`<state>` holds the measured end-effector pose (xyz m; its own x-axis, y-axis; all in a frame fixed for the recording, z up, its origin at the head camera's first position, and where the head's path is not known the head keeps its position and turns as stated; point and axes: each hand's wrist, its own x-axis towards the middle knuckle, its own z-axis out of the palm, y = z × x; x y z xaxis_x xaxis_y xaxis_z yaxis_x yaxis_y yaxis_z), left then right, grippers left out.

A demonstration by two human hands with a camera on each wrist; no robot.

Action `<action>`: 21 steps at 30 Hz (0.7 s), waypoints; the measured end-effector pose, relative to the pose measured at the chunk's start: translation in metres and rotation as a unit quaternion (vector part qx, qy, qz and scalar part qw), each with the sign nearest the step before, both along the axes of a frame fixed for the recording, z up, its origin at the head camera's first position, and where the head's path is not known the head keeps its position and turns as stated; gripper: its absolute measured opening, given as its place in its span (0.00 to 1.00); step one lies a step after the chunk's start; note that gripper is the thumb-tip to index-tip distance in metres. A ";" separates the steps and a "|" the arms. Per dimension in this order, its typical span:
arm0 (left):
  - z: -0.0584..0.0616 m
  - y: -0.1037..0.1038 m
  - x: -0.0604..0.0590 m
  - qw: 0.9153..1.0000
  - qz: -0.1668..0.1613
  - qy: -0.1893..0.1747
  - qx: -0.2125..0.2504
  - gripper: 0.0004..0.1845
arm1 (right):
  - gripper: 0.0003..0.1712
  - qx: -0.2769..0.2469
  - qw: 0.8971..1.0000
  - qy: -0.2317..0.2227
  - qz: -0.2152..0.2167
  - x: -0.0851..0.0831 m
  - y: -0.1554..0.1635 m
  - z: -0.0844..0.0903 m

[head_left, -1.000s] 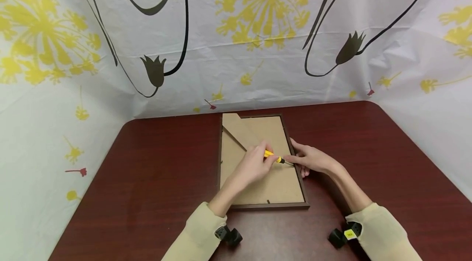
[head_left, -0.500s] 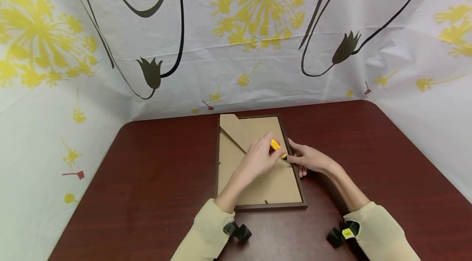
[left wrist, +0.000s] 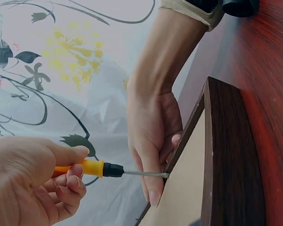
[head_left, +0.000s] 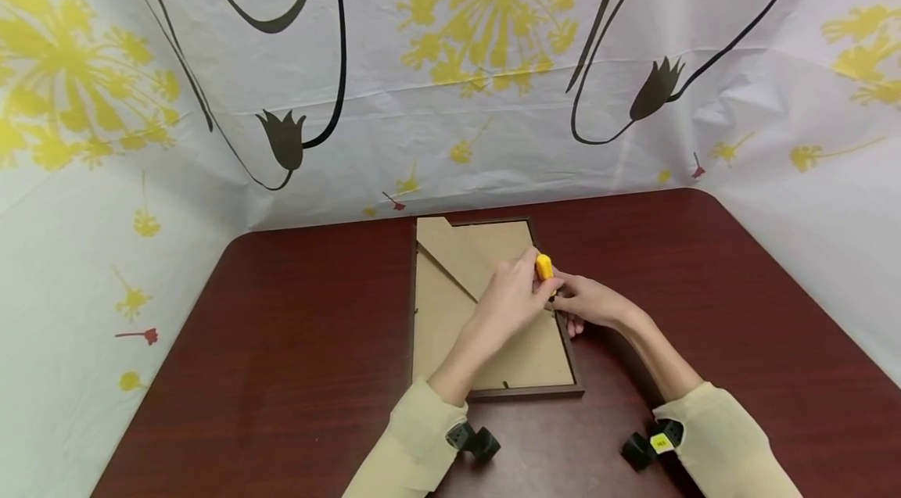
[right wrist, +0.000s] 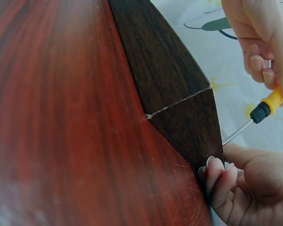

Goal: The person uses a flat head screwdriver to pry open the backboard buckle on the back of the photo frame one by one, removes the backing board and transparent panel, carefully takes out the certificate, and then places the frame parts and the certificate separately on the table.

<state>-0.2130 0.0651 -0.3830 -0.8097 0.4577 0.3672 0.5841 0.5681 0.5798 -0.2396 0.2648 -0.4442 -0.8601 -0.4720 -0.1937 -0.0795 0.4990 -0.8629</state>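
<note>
A picture frame [head_left: 528, 392] lies face down on the table, its tan backing board [head_left: 524, 361] upward and a diagonal stand flap [head_left: 450, 252] across it. My left hand [head_left: 508, 299] grips a yellow screwdriver [head_left: 544, 267] with a black collar. In the left wrist view the screwdriver's metal shaft [left wrist: 144, 173] reaches the frame's inner edge, close beside the right index finger. My right hand [head_left: 597, 301] holds the frame's right side, fingers curled at its outer edge, as the right wrist view shows. The tip's exact contact is hidden in the head view.
Small dark tabs, such as the bottom tab [head_left: 505, 385], stand along the frame's inner edges. The dark red table [head_left: 303, 342] surrounds the frame, with a patterned white curtain [head_left: 394, 115] behind it. Black wrist cameras sit on both sleeves.
My left hand has shifted right and the screwdriver has swung from lying nearly flat to standing steeper over the frame's right edge. The right hand keeps its place on the frame.
</note>
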 end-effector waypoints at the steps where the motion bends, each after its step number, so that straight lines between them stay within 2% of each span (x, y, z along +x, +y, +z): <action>1: 0.000 0.002 0.000 1.000 0.002 0.008 -0.003 0.13 | 0.35 -0.001 1.000 0.003 0.001 0.000 0.000 0.000; 4: 0.000 0.008 0.001 1.000 0.008 0.026 -0.015 0.12 | 0.24 -0.003 1.000 0.003 0.000 0.001 0.000 0.001; 8: 0.001 0.017 0.003 0.999 0.015 0.031 -0.035 0.12 | 0.09 -0.023 1.000 0.011 0.014 0.001 0.002 0.000; 13: 0.003 0.025 0.006 0.997 0.021 0.051 -0.060 0.13 | 0.14 -0.045 0.998 0.016 0.029 0.000 0.000 -0.003; 21: 0.001 0.026 0.007 0.995 0.024 0.063 -0.070 0.13 | 0.14 -0.044 0.999 0.006 0.018 0.002 -0.001 -0.001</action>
<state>-0.2056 0.0909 -0.3819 -0.7834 0.4740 0.4019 0.6175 0.6669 0.4171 -0.2375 0.2642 -0.4451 -0.8444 -0.5171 -0.1401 -0.1062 0.4178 -0.9023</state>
